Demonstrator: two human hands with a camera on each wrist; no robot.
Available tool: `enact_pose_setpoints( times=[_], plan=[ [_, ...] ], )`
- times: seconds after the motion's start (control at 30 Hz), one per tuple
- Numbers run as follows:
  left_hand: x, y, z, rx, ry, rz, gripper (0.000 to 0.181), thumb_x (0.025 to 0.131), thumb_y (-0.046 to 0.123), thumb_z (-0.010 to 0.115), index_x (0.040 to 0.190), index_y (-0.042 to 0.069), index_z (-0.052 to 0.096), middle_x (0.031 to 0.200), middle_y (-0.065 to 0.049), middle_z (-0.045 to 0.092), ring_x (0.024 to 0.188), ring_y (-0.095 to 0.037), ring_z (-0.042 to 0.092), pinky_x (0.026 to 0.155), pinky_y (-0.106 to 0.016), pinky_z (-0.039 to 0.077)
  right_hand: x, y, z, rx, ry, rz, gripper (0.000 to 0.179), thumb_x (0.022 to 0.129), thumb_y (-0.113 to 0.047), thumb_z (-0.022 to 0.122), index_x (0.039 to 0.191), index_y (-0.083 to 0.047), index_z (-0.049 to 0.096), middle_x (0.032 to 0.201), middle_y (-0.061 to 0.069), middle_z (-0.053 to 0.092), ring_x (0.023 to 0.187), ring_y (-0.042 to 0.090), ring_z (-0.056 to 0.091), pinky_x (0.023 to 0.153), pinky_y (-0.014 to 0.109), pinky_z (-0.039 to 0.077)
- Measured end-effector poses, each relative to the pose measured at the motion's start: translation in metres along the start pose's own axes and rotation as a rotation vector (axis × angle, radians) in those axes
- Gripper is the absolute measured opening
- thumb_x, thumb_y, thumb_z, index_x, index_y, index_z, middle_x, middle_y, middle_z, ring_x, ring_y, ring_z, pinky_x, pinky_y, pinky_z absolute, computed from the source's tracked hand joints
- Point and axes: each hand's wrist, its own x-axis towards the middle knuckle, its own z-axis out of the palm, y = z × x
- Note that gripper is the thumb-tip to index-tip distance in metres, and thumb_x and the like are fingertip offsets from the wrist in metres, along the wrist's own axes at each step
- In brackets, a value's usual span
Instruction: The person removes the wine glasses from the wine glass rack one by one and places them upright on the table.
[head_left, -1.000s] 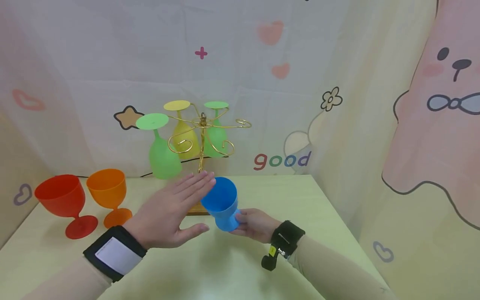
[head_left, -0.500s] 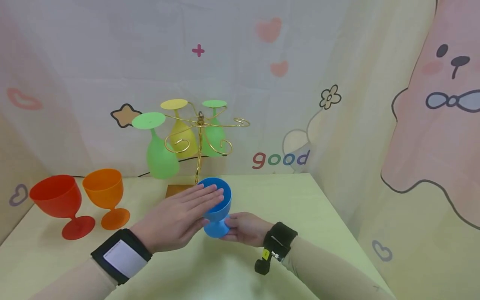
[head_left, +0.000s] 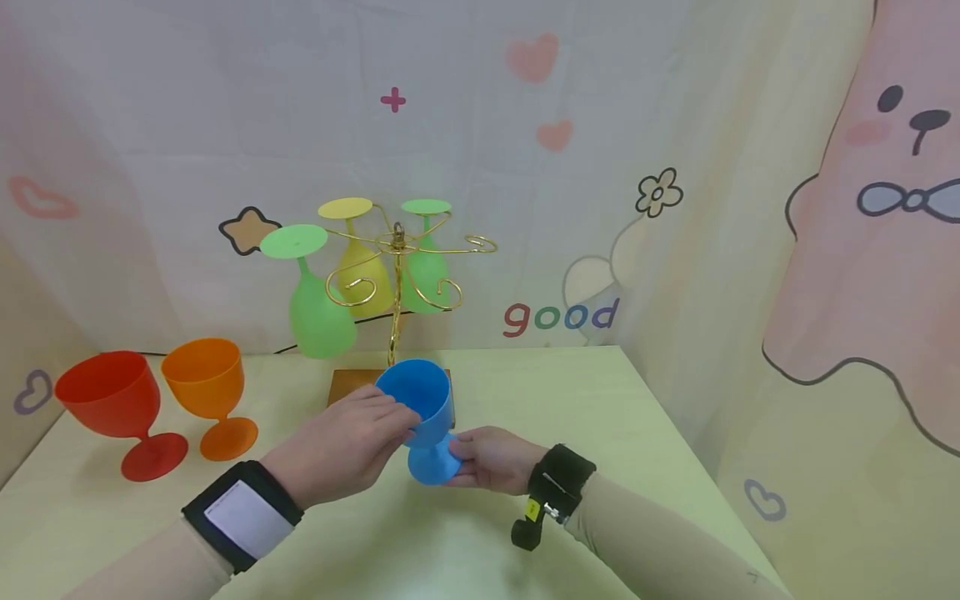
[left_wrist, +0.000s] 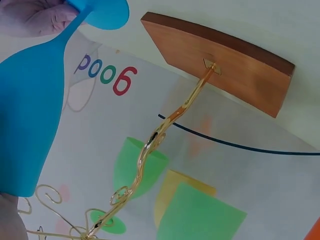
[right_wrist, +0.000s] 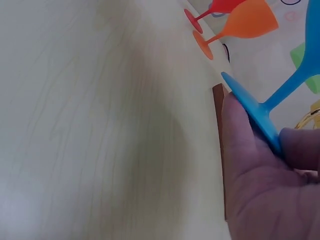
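Note:
A blue plastic goblet [head_left: 438,428] is held upright over the table between both hands. My right hand [head_left: 497,458] pinches the edge of its round foot, thumb on top and fingers below, as the right wrist view shows on the foot [right_wrist: 255,112]. My left hand [head_left: 341,446] curls its fingers at the rim of the bowl, on the left side. In the left wrist view the goblet [left_wrist: 30,115] appears upside down, with left fingertips [left_wrist: 11,220] at its rim. Behind it stands a gold wire rack [head_left: 395,321] on a wooden base [head_left: 347,385], partly hidden by the goblet and left hand.
Hanging upside down from the rack are a green goblet [head_left: 322,321], a yellow goblet [head_left: 366,282] and another green goblet [head_left: 427,279]. A red goblet [head_left: 112,400] and an orange goblet [head_left: 210,382] stand upright on the table [head_left: 570,400] at the left. A printed curtain [head_left: 480,183] closes off the back.
The blue goblet has moved slightly left and lower with my right hand. My left hand's fingers, straight across the goblet's mouth before, have bent onto its rim.

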Motion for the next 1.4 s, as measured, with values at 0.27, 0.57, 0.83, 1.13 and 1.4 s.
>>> enact_pose_setpoints(
  times=[0.27, 0.57, 0.83, 1.13, 1.4],
  plan=[
    [-0.003, 0.000, 0.000, 0.014, -0.021, -0.042, 0.012, 0.086, 0.012, 0.069, 0.095, 0.014, 0.061, 0.080, 0.005, 0.066, 0.078, -0.009, 0.055, 0.079, -0.032, 0.051, 0.001, -0.007, 0.006, -0.600, 0.311, -0.176, 0.052, 0.099, -0.036, 0.048, 0.141, -0.005, 0.043, 0.138, 0.016, 0.053, 0.117, 0.032, 0.054, 0.097, 0.056, 0.047],
    [-0.018, -0.006, -0.002, 0.029, -0.143, -0.171, 0.009, 0.089, 0.013, 0.065, 0.097, 0.015, 0.063, 0.081, 0.007, 0.064, 0.078, -0.009, 0.052, 0.077, -0.030, 0.049, -0.005, -0.024, -0.012, -1.452, 0.628, -0.315, 0.074, 0.093, -0.057, 0.045, 0.152, -0.017, 0.026, 0.157, 0.009, 0.026, 0.141, 0.027, 0.019, 0.115, 0.054, 0.025],
    [-0.054, -0.018, -0.020, 0.062, -0.206, -0.345, 0.014, 0.085, 0.016, 0.070, 0.097, 0.018, 0.063, 0.082, 0.009, 0.064, 0.082, -0.011, 0.051, 0.075, -0.032, 0.053, -0.011, -0.028, -0.025, -1.471, 0.635, -0.353, 0.076, 0.092, -0.058, 0.043, 0.151, -0.013, 0.027, 0.156, 0.014, 0.027, 0.141, 0.030, 0.017, 0.116, 0.057, 0.020],
    [-0.109, -0.034, -0.050, 0.103, -0.210, -0.490, 0.023, 0.080, 0.011, 0.074, 0.101, 0.013, 0.065, 0.086, 0.004, 0.065, 0.088, -0.021, 0.054, 0.074, -0.045, 0.057, -0.015, -0.027, -0.031, -1.457, 0.643, -0.317, 0.076, 0.093, -0.057, 0.044, 0.152, -0.013, 0.027, 0.156, 0.014, 0.027, 0.141, 0.030, 0.018, 0.116, 0.057, 0.019],
    [-0.157, -0.049, -0.056, 0.187, -0.241, -0.562, 0.025, 0.075, 0.010, 0.078, 0.097, 0.007, 0.065, 0.082, 0.002, 0.065, 0.077, -0.020, 0.055, 0.068, -0.044, 0.055, -0.015, -0.026, -0.034, -1.455, 0.639, -0.310, 0.075, 0.093, -0.055, 0.045, 0.151, -0.012, 0.027, 0.155, 0.014, 0.028, 0.140, 0.031, 0.019, 0.116, 0.057, 0.020]
  ],
)
